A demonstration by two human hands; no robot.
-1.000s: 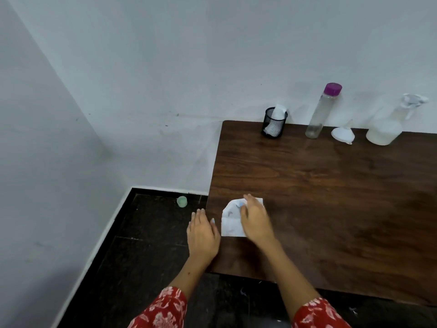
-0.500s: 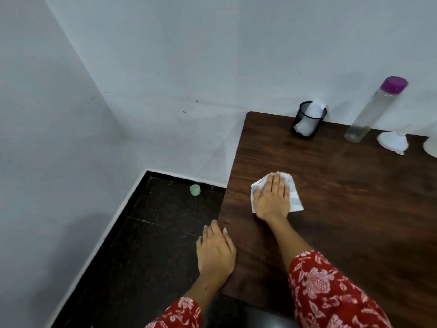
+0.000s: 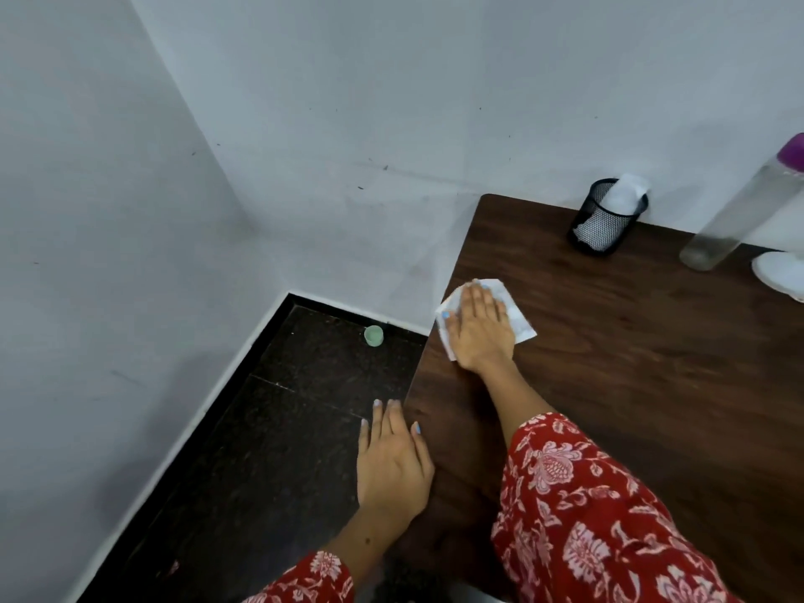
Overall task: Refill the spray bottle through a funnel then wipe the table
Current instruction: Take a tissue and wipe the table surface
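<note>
My right hand (image 3: 480,328) lies flat, fingers together and stretched out, pressing a folded white paper tissue (image 3: 517,317) onto the dark brown wooden table (image 3: 631,363) near its left edge. The tissue shows around my palm on the right side and by my thumb; I pinch nothing, I only press down on it. My left hand (image 3: 391,467) rests open at the table's near left edge, fingers loosely spread and pointing forward, holding nothing. Both my sleeves are red with a pale flower print (image 3: 609,528).

At the back of the table, against the white wall, stands a black wire-mesh cup (image 3: 604,219) with white paper inside. Right of it leans a tall clear bottle with a purple cap (image 3: 735,211), and just beside that, cut by the frame edge, lies a white plastic funnel (image 3: 781,274). On the dark floor by the wall sits a small pale green cap (image 3: 373,335).
</note>
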